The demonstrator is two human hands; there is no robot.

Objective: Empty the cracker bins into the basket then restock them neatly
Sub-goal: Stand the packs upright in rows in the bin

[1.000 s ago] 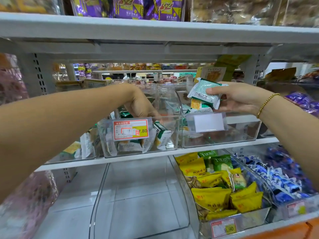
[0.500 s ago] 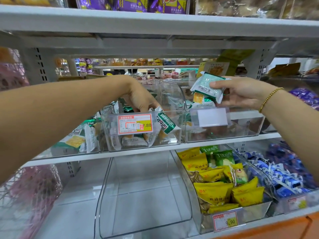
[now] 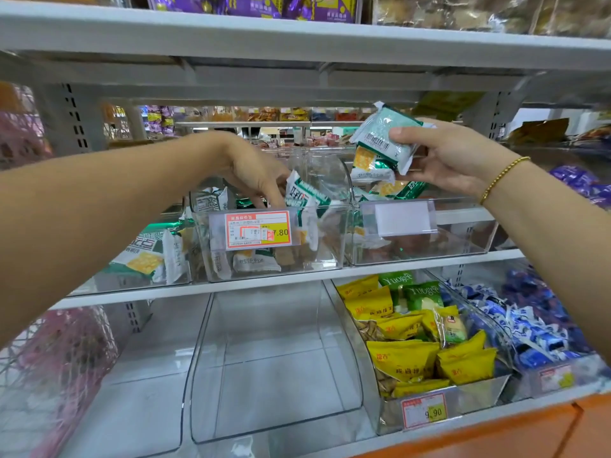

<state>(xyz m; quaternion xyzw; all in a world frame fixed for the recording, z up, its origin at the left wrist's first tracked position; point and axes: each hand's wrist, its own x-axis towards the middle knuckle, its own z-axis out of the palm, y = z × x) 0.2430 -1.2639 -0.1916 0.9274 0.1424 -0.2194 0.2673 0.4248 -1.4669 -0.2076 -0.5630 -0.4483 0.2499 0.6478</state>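
Shelf [image 3: 297, 44] overhangs cracker bins [image 3: 327, 249]; yellow packets [image 3: 403, 358] below.

Clear cracker bins [image 3: 330, 252] side by side on the shelf [image 3: 264, 286]; green-and-white cracker packets [image 3: 253, 261] lie jumbled inside, apparently sparse

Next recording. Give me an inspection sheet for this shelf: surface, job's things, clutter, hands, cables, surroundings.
Surface: white middle shelf carrying three clear bins.
Job's things: middle bin with a red price tag holds a few cracker packets; right bin, blank label, holds few; left bin is partly filled.
Clutter: the lower shelf has an empty bin, yellow packets and blue packets.
Hands: left hand is in the middle bin, fingers at a packet, grip unclear; right hand grips a bunch of packets above the right bin.
Cables: nothing seen.
Surroundings: purple packets overhead; pink mesh at left, possibly the basket; store aisles behind.
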